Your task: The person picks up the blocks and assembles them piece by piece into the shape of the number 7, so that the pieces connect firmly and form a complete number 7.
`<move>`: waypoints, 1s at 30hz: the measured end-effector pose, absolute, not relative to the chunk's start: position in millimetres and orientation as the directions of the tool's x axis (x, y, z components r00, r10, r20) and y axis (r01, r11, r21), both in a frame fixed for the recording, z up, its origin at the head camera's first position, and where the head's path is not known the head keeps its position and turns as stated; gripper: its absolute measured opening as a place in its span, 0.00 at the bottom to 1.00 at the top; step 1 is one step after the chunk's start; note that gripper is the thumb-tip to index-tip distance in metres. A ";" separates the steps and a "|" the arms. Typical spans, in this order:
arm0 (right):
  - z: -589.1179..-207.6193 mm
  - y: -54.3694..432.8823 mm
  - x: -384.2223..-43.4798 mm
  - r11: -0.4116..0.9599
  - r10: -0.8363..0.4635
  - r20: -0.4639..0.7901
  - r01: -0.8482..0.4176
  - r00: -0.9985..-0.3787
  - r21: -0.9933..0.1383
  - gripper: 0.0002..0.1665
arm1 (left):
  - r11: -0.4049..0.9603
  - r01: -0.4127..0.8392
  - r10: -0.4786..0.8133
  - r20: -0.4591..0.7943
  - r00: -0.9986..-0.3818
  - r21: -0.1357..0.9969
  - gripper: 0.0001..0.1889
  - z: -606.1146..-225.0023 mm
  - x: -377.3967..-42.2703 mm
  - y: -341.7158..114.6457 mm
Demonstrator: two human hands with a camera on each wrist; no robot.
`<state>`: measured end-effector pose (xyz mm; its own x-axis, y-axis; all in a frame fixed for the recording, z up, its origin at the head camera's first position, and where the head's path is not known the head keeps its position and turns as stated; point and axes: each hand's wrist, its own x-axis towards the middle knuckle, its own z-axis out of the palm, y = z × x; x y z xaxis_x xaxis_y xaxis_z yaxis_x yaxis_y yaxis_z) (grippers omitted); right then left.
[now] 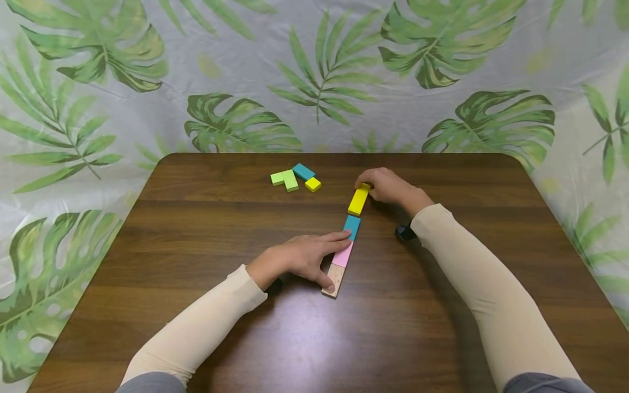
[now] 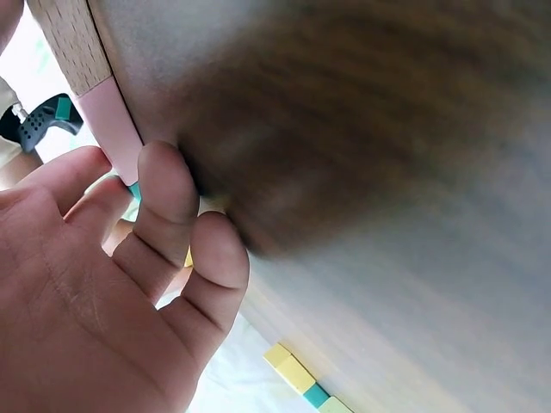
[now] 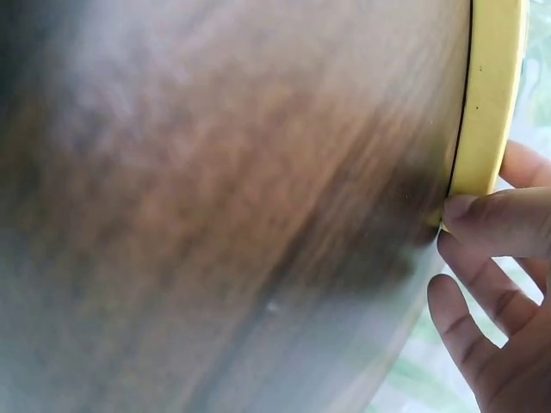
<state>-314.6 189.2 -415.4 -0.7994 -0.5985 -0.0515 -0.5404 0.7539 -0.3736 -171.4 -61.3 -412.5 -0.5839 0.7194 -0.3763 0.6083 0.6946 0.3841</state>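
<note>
On the wooden table lies a straight line of flat blocks: a plain wood block (image 1: pixel 337 275) nearest me, then a pink block (image 1: pixel 342 256) and a teal block (image 1: pixel 351 222), these three end to end. Beyond a small gap, a long yellow block (image 1: pixel 358 201) continues the line. My left hand (image 1: pixel 308 255) rests on the row, thumb on the wood block and extended fingertips over the teal and pink ones. My right hand (image 1: pixel 387 185) pinches the yellow block's far end; the right wrist view shows thumb and fingers at that end of the yellow block (image 3: pixel 486 95).
Farther back, left of the row, sit green blocks (image 1: pixel 290 180) touching each other, a loose teal block (image 1: pixel 303 171) and a small yellow block (image 1: pixel 313 184). The brown table (image 1: pixel 196 229) has a leaf-print cloth (image 1: pixel 334 65) hanging behind it.
</note>
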 end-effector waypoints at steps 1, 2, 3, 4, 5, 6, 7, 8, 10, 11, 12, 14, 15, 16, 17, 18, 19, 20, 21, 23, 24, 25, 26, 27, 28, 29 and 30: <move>-415.8 188.8 -313.7 0.753 -0.598 -0.049 -0.540 -0.800 -0.376 0.25 | 0.694 0.608 0.720 -0.376 -0.584 0.385 0.53 -412.6 -171.5 -61.6; -416.1 188.2 -312.9 0.749 -0.604 -0.044 -0.548 -0.796 -0.373 0.25 | 0.694 0.608 0.720 -0.375 -0.584 0.386 0.53 -412.7 -171.7 -61.8; -416.5 187.8 -312.3 0.746 -0.607 -0.039 -0.552 -0.794 -0.373 0.24 | 0.694 0.607 0.720 -0.374 -0.585 0.386 0.53 -412.8 -171.9 -62.0; -416.8 187.4 -311.6 0.742 -0.610 -0.035 -0.555 -0.792 -0.375 0.24 | 0.694 0.607 0.720 -0.373 -0.585 0.387 0.53 -412.8 -172.1 -62.3; -416.9 186.9 -310.9 0.737 -0.614 -0.030 -0.559 -0.789 -0.379 0.24 | 0.693 0.607 0.721 -0.372 -0.585 0.388 0.53 -412.7 -172.0 -62.5; -417.0 186.5 -310.3 0.732 -0.618 -0.026 -0.563 -0.786 -0.384 0.24 | 0.693 0.608 0.721 -0.372 -0.585 0.388 0.53 -412.7 -172.0 -62.7; -417.2 186.2 -309.8 0.727 -0.623 -0.022 -0.568 -0.782 -0.386 0.24 | 0.693 0.607 0.721 -0.372 -0.585 0.389 0.53 -412.6 -171.9 -62.8; -417.5 185.9 -309.4 0.723 -0.627 -0.020 -0.572 -0.779 -0.387 0.23 | 0.693 0.607 0.721 -0.371 -0.585 0.390 0.53 -412.5 -171.6 -62.9; -417.7 185.5 -308.7 0.718 -0.631 -0.019 -0.574 -0.776 -0.394 0.24 | 0.691 0.607 0.723 -0.370 -0.583 0.394 0.53 -412.7 -171.2 -62.9; -417.8 185.4 -308.5 0.718 -0.631 -0.020 -0.574 -0.776 -0.395 0.24 | 0.690 0.607 0.724 -0.369 -0.582 0.395 0.53 -412.8 -170.9 -62.8; -417.8 185.5 -308.5 0.718 -0.631 -0.021 -0.573 -0.775 -0.396 0.24 | 0.689 0.607 0.724 -0.369 -0.583 0.395 0.53 -413.0 -170.7 -62.7; -418.0 186.1 -308.6 0.719 -0.630 -0.026 -0.571 -0.776 -0.395 0.24 | 0.690 0.606 0.724 -0.367 -0.585 0.396 0.53 -413.3 -170.2 -62.2; -417.8 186.5 -308.8 0.720 -0.629 -0.028 -0.569 -0.777 -0.397 0.25 | 0.691 0.605 0.723 -0.367 -0.586 0.396 0.53 -413.5 -170.1 -61.8; -417.7 187.2 -309.2 0.723 -0.625 -0.029 -0.565 -0.780 -0.397 0.25 | 0.693 0.604 0.721 -0.366 -0.588 0.395 0.53 -413.4 -169.9 -61.5; -417.5 187.7 -309.4 0.724 -0.625 -0.031 -0.564 -0.780 -0.396 0.25 | 0.694 0.603 0.720 -0.364 -0.591 0.393 0.52 -413.5 -169.8 -61.1; -417.2 188.1 -309.5 0.725 -0.625 -0.031 -0.565 -0.780 -0.394 0.26 | 0.696 0.602 0.718 -0.363 -0.594 0.391 0.52 -413.5 -169.6 -60.8; -417.0 188.4 -309.6 0.725 -0.626 -0.032 -0.566 -0.779 -0.392 0.26 | 0.698 0.601 0.716 -0.363 -0.597 0.389 0.52 -413.4 -169.5 -60.5; -416.8 188.5 -309.7 0.722 -0.630 -0.030 -0.571 -0.776 -0.391 0.26 | 0.699 0.601 0.715 -0.362 -0.598 0.388 0.52 -413.3 -169.4 -60.3; -416.7 188.6 -309.6 0.719 -0.635 -0.030 -0.576 -0.772 -0.390 0.26 | 0.701 0.600 0.713 -0.362 -0.600 0.387 0.52 -413.0 -169.3 -60.2; -416.6 188.4 -309.2 0.711 -0.645 -0.029 -0.586 -0.764 -0.388 0.26 | 0.702 0.600 0.712 -0.361 -0.602 0.384 0.52 -412.6 -169.2 -60.3; -416.6 188.1 -308.9 0.708 -0.649 -0.029 -0.590 -0.760 -0.388 0.26 | 0.702 0.601 0.712 -0.361 -0.602 0.382 0.52 -412.4 -169.1 -60.5; -416.6 187.9 -308.6 0.705 -0.653 -0.028 -0.594 -0.757 -0.388 0.26 | 0.702 0.601 0.712 -0.360 -0.602 0.382 0.52 -412.3 -169.1 -60.6; -416.7 187.7 -308.3 0.702 -0.656 -0.027 -0.596 -0.755 -0.389 0.26 | 0.701 0.603 0.713 -0.361 -0.602 0.380 0.53 -412.3 -169.2 -60.8; -416.6 187.5 -308.0 0.703 -0.654 -0.028 -0.594 -0.756 -0.390 0.26 | 0.702 0.603 0.712 -0.361 -0.602 0.379 0.54 -412.2 -169.2 -61.0; -416.6 187.1 -307.7 0.706 -0.652 -0.028 -0.592 -0.758 -0.390 0.26 | 0.701 0.606 0.713 -0.361 -0.601 0.375 0.54 -412.2 -169.2 -61.0; -416.5 186.8 -307.2 0.706 -0.650 -0.029 -0.590 -0.759 -0.391 0.26 | 0.701 0.610 0.714 -0.359 -0.601 0.371 0.55 -412.2 -169.3 -61.0; -416.5 186.6 -306.7 0.707 -0.650 -0.029 -0.589 -0.760 -0.392 0.26 | 0.699 0.615 0.715 -0.358 -0.601 0.363 0.56 -412.1 -169.3 -61.0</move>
